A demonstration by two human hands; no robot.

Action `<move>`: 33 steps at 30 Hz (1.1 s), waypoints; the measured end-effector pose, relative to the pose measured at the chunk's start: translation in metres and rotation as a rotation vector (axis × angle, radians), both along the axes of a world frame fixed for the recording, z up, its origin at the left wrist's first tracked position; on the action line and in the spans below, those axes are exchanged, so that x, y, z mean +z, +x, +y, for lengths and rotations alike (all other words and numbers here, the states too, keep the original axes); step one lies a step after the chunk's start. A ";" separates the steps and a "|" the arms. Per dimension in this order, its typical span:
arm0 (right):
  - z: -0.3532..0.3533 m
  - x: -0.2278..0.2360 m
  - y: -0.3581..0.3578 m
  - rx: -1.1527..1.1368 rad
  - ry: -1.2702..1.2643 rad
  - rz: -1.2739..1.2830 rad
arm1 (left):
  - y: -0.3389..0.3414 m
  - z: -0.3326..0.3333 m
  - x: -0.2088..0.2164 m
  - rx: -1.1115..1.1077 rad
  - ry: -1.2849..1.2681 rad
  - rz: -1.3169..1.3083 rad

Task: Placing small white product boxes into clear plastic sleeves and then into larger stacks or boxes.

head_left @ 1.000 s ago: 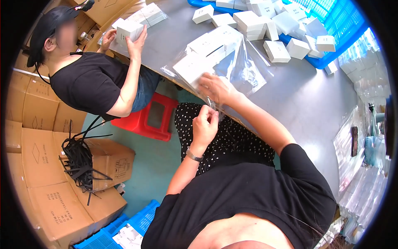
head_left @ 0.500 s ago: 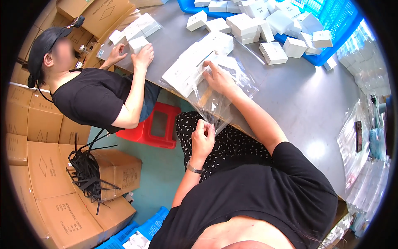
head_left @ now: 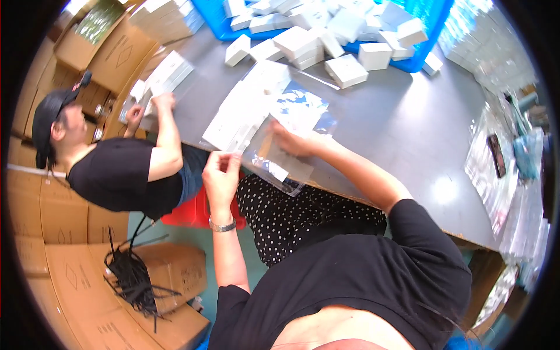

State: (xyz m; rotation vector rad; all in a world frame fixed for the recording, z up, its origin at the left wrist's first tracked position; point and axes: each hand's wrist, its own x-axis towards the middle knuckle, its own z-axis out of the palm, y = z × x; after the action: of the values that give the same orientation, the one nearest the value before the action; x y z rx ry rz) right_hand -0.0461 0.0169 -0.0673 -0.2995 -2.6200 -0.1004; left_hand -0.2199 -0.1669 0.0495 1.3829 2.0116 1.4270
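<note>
A row of white boxes point(head_left: 245, 99) lies at the table's near edge, in front of me. Clear plastic film point(head_left: 291, 160), seemingly a bag, spreads beside the row and hangs a little over the edge. My left hand point(head_left: 220, 178) is closed in a pinch at the film's left edge, by the near end of the boxes. Over the film lies my right hand point(head_left: 294, 140), its fingers smeared by motion, so their grip is unclear.
Loose white boxes point(head_left: 346, 70) are heaped in and before a blue crate point(head_left: 429, 55). At left, a co-worker point(head_left: 116, 169) handles white boxes point(head_left: 169, 73). Plastic bags and a dark phone-like object point(head_left: 496, 155) lie at right. Cartons and black straps point(head_left: 133, 280) stand lower left.
My left hand has moved up and left, from below the table edge to beside the boxes. The film lies flatter, and my right hand has shifted toward me. The co-worker's hands have moved.
</note>
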 end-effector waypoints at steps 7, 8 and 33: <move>0.074 0.119 0.137 -0.178 -1.044 0.175 | 0.031 0.073 -0.002 -0.082 0.128 0.082; 0.095 0.111 0.136 -0.604 -0.700 0.307 | 0.034 0.103 0.004 -0.099 0.164 0.223; -0.102 0.071 0.340 -1.210 -0.376 0.668 | 0.202 0.118 -0.029 -0.906 -0.220 -1.430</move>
State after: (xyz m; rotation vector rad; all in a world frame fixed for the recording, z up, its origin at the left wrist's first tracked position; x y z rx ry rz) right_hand 0.2934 -0.0856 0.0040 -1.6631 -1.4750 0.0832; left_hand -0.0182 -0.0484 0.0206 0.5777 0.4696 1.0798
